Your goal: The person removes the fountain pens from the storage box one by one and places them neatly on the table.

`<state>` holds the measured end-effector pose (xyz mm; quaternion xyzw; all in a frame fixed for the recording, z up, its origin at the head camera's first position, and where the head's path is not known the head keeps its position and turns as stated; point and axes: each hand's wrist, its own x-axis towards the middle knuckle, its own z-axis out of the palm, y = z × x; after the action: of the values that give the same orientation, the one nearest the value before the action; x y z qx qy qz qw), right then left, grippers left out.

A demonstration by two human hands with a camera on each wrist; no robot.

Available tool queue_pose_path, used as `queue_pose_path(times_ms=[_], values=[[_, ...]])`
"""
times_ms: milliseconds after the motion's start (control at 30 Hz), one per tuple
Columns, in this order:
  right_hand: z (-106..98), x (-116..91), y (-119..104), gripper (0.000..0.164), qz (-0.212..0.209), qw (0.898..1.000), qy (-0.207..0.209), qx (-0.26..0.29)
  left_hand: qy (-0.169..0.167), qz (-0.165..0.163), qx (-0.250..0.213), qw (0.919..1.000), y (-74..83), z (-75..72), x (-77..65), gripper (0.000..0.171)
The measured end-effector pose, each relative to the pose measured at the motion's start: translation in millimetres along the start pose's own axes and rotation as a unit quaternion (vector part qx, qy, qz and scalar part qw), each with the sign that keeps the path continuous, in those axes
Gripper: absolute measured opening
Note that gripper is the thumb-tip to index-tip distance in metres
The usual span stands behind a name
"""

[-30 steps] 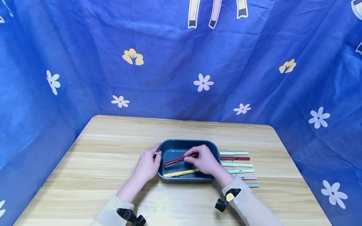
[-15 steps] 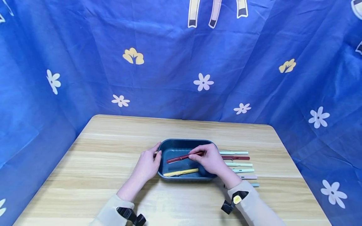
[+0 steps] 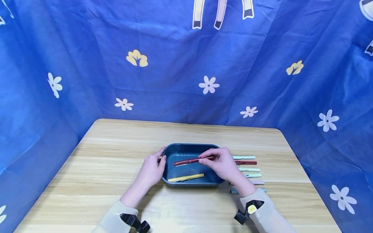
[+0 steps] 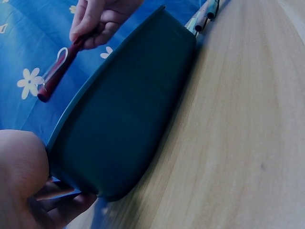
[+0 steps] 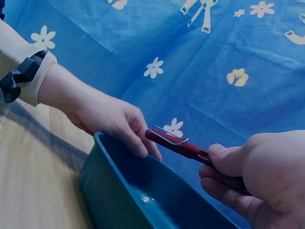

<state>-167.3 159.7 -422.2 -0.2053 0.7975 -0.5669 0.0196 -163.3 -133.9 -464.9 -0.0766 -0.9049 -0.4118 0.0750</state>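
A dark teal rectangular bin (image 3: 186, 184) stands on the table, its left end gripped by my left hand (image 3: 152, 167). In the right wrist view the thumb of that hand lies over the rim. My right hand (image 3: 222, 163) pinches a dark red pen (image 3: 189, 161) with a metal clip, held above the bin with the clip end pointing left. The right wrist view shows the pen (image 5: 174, 144) clear of the rim. Inside the bin, near its front wall, lies a yellow pen (image 3: 186, 177).
To the right of the bin several pens lie side by side: a pale one (image 3: 244, 157), a dark red one (image 3: 247, 163), pale green ones, a lilac one (image 3: 258, 182) and a blue-grey one (image 3: 234, 191). My right hand and forearm partly cover them. A blue patterned curtain (image 3: 175, 74) surrounds the table.
My right hand has moved to the right and slightly up with the dark red pen, which has turned closer to level. My left hand, the bin and the yellow pen stay in place.
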Motion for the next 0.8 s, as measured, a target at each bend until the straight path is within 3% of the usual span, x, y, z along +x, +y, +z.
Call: queue_pose_path(times_ms=[333,800], values=[[-11,-10,-5,0.011,-0.017,0.999,0.008,0.029,-0.005,-0.005,-0.001,1.0000,1.2,-0.3,1.3,0.047],[-26,-26,-9,0.012,-0.017,0.999,0.022,0.021,-0.011,-0.013,0.000,0.9999,1.2,-1.5,1.0,0.048]])
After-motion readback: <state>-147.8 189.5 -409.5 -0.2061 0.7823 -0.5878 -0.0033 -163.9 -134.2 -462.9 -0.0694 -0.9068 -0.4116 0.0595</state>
